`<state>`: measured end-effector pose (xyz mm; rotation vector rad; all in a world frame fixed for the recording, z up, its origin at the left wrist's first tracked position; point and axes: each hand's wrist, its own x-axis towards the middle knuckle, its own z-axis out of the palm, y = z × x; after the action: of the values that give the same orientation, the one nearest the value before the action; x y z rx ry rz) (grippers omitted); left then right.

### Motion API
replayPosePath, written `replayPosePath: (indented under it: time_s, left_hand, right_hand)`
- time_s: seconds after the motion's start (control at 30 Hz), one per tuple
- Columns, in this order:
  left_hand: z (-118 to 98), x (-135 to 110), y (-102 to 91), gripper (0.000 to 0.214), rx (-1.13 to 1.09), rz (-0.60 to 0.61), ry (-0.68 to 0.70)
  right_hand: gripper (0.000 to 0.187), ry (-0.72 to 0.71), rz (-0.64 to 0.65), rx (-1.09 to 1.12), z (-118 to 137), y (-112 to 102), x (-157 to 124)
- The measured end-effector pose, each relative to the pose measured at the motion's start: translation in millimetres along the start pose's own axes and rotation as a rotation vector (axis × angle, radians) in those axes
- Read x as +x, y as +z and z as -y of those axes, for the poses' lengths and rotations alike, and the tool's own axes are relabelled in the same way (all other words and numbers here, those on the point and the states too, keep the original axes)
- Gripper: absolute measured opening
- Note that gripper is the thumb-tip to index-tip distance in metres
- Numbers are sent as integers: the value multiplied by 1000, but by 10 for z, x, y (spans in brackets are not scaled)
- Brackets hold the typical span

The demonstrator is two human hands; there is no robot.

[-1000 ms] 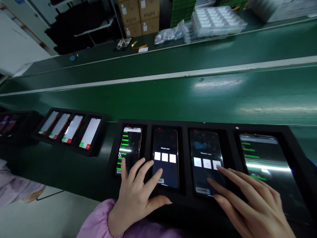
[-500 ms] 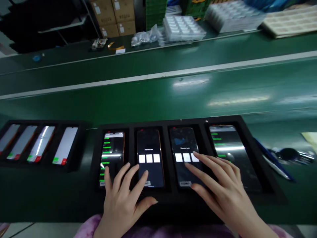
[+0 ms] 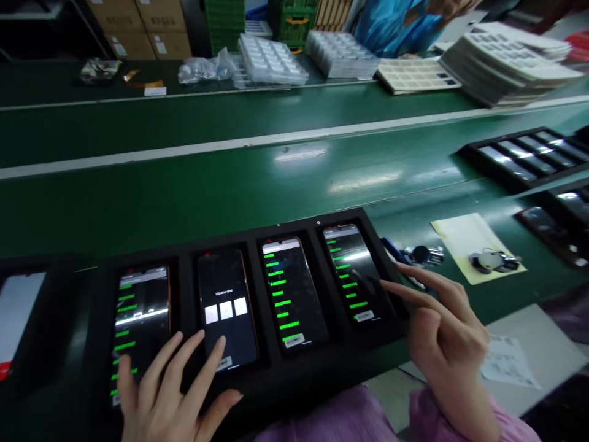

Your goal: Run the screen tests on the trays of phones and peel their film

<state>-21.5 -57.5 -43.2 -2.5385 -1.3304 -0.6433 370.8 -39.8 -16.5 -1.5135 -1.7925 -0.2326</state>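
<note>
Four phones (image 3: 292, 294) lie in separate slots of a black tray (image 3: 251, 383) on the green bench (image 3: 184, 202), their long axes running away from the person and their tops pointing away. The second phone (image 3: 225, 307) shows three white squares; the others show green lines. The left hand (image 3: 170, 393) is open with spread fingers, gripping nothing, its fingertips over the first and second phones; contact is hard to tell. The right hand (image 3: 444, 325) is loosely curled and empty, its index finger reaching to the fourth phone (image 3: 354, 270). A blue pen (image 3: 396, 252) lies just beyond the tray.
</note>
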Motion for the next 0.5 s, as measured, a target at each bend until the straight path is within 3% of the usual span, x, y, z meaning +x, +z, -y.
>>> replayPosePath:
  time_s: [0.3,0.5]
  left_hand:
    - [13,-9,48,38,2,1,-10]
    - [-35,48,-34,37,27,64,-21]
  right_hand:
    - [34,67,66,109,-169,25,-259]
    - [34,115,10,140,-224,85,-347]
